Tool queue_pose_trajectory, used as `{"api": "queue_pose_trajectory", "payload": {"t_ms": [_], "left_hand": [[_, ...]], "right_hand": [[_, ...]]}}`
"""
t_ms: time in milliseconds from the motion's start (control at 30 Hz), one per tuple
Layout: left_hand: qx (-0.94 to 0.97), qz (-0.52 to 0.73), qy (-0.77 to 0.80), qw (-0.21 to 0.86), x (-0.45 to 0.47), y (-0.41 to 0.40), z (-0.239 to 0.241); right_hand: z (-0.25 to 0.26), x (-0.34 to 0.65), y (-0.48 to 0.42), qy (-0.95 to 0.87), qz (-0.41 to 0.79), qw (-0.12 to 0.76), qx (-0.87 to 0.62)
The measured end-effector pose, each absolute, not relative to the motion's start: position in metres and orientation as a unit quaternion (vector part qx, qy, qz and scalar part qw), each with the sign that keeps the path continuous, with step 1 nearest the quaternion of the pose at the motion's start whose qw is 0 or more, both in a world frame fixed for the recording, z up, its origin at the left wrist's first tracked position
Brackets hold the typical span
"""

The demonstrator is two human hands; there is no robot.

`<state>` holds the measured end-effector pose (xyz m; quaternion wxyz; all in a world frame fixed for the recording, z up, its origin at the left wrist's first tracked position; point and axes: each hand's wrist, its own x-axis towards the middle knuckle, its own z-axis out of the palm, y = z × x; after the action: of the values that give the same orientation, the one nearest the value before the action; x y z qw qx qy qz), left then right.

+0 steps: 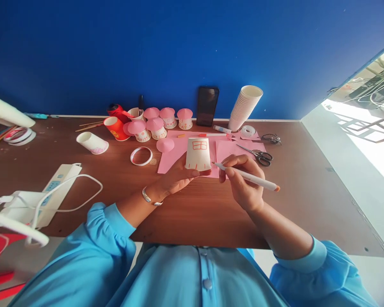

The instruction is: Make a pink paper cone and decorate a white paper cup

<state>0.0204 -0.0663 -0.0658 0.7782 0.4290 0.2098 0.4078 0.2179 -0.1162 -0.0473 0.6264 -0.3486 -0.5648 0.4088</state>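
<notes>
My left hand (182,172) grips a white paper cup (197,158), held upside down above the table. An orange window is drawn on the cup's side, with short orange strokes along its lower rim. Between the fingers of my right hand (245,175) is a white marker (257,180) with an orange end. Its tip points left, close to the cup's lower right edge; whether it touches cannot be made out. Beneath both hands lie pink paper sheets (174,149). A pink paper cone (165,145) sits left of the cup.
Several pink-roofed cups (142,130) stand at the back. Behind the sheets are a phone (207,106) and a leaning cup stack (245,108). Scissors (259,156) lie right, a tape roll (141,156) left. A power strip (59,187) with cables occupies the left side.
</notes>
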Motion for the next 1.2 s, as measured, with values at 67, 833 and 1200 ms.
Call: {"api": "queue_pose_trajectory", "payload": {"t_ms": [67,833,1200], "left_hand": [[0.431,0.408,0.212,0.776,0.017,-0.076,-0.066],[0.447,0.431,0.183,0.763,0.034,-0.01,-0.089],[0.415,0.399,0.223,0.787,0.026,-0.003,-0.106]], "right_hand": [[-0.047,0.215,-0.128,-0.595,0.406,0.61,-0.33],[-0.068,0.212,-0.032,-0.545,0.493,0.616,-0.284],[-0.075,0.223,-0.044,-0.633,0.447,0.54,-0.328]]}}
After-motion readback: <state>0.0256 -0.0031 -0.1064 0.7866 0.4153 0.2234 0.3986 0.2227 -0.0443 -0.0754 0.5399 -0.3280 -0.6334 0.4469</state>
